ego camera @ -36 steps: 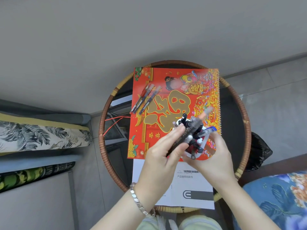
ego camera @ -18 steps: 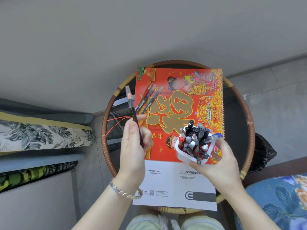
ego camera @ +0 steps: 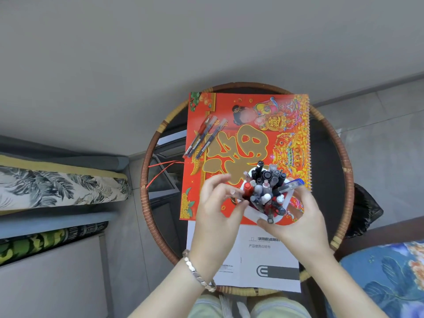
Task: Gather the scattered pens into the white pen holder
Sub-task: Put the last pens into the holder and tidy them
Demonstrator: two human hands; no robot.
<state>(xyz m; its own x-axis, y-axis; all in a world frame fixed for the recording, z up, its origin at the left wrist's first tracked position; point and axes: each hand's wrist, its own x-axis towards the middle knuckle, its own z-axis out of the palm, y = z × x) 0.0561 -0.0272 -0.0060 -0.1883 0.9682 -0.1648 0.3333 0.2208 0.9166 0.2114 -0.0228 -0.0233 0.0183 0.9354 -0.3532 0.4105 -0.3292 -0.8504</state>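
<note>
Up-left of both hands, three pens are left lying.
Their axes are slanted toward the nearer left hand, fingers loose at the holder, which is gripped by the right hand.

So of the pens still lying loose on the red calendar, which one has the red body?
The leftmost pen of the three: its upper barrel is red, while the other two beside it on the calendar look dark blue.
</note>
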